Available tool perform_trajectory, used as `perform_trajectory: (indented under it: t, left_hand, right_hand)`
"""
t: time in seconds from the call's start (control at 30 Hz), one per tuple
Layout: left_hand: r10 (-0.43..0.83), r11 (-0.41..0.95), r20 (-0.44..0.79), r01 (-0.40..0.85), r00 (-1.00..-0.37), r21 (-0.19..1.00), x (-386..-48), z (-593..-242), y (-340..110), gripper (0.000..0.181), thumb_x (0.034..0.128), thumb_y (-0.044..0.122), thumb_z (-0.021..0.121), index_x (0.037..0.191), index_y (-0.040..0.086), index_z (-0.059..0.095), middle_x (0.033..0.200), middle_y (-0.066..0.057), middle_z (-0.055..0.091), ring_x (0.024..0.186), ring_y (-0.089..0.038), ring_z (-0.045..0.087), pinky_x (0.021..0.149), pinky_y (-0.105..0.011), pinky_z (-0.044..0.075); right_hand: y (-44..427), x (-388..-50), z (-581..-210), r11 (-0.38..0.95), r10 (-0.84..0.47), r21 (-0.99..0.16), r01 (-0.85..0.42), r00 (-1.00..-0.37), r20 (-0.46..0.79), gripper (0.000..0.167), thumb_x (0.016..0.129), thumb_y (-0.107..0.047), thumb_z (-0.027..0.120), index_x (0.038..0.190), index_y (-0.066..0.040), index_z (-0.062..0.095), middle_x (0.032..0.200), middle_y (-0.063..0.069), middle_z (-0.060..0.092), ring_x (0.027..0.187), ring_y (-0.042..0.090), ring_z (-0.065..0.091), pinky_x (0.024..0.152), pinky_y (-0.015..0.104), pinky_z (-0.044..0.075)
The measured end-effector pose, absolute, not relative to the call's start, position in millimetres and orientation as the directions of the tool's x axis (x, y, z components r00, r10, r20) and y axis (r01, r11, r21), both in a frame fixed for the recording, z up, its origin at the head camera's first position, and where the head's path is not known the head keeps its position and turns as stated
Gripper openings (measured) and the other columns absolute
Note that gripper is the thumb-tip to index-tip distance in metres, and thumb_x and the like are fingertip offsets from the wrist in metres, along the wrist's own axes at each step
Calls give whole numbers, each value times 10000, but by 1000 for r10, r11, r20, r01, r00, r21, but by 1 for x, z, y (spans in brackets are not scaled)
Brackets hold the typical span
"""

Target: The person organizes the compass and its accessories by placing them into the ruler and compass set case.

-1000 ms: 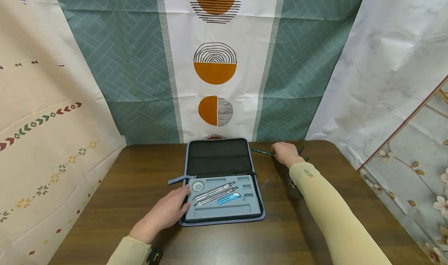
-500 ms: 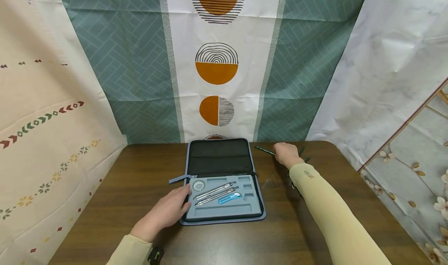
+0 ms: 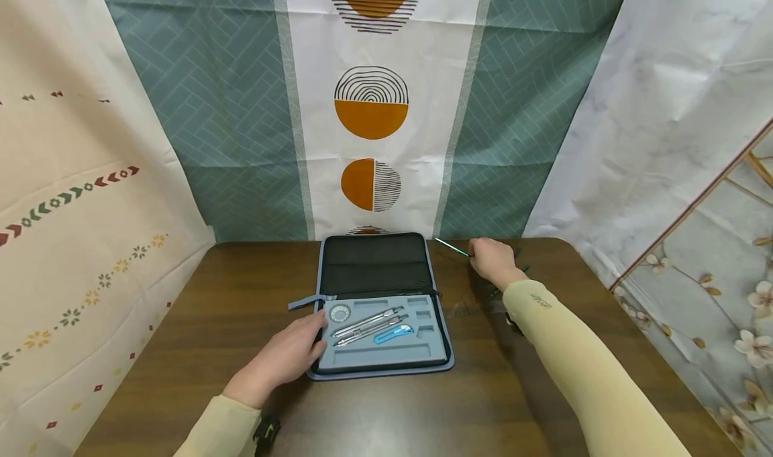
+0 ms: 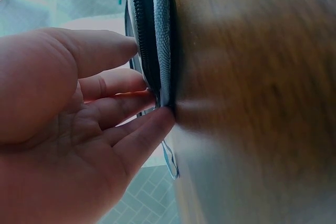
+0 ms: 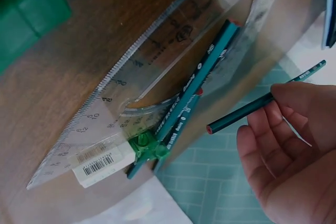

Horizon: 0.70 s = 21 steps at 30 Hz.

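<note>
On the wooden table lies an open zip case [image 3: 376, 256] with a grey moulded insert. Two slim silver drawing tools [image 3: 367, 325], perhaps compasses, a blue utility knife [image 3: 394, 334] and a round dial-like disc [image 3: 339, 313] sit in it. My left hand [image 3: 288, 351] rests at the case's left edge; in the left wrist view its fingertips touch the zipper rim [image 4: 161, 40]. At the back right, my right hand [image 3: 494, 262] pinches a green pencil [image 5: 241, 112] between thumb and fingers, raised off the table.
Below the right hand lie a clear set square [image 5: 100, 103], two more green pencils [image 5: 202, 69], a white eraser [image 5: 105, 163] and a small green piece [image 5: 149, 146]. A green block [image 5: 31, 17] shows in the corner. Patterned cloth [image 3: 374, 108] hangs behind the table.
The pencil in my right hand has tilted, its far end rising. My left hand stays at the case's edge. The head view has shifted slightly.
</note>
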State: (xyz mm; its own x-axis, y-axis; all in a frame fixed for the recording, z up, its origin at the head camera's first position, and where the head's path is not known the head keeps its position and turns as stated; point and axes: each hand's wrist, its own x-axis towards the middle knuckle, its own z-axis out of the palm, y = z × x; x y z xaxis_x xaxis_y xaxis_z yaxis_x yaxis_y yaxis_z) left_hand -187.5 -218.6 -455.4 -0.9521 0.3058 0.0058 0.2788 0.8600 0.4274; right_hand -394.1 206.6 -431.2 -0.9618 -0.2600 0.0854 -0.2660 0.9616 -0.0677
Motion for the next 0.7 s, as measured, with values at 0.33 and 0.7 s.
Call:
perform_trajectory:
  t: [0.33, 0.7]
  left_hand:
    - [313, 862, 1, 285, -950, 419, -188, -454, -218, 383, 1071, 97, 722, 1414, -59, 652, 1620, -316, 504, 1495, -462, 512, 1210, -622, 435]
    - [322, 857, -1, 291, -947, 424, -187, -454, -218, 419, 1076, 96, 713, 1450, -75, 630, 1613, -319, 511, 1502, -459, 505, 1215, -620, 428]
  right_hand:
    - [203, -367, -421, 934, -317, -128, -332, -940, 126, 137, 1071, -104, 702, 1179, -53, 769, 1138, 127, 773, 1006, 326, 741, 872, 544, 624]
    - [191, -335, -422, 902, -369, -162, -400, -909, 192, 73, 1023, -113, 796, 1094, -103, 782, 1031, 28, 742, 930, 252, 732, 823, 510, 620]
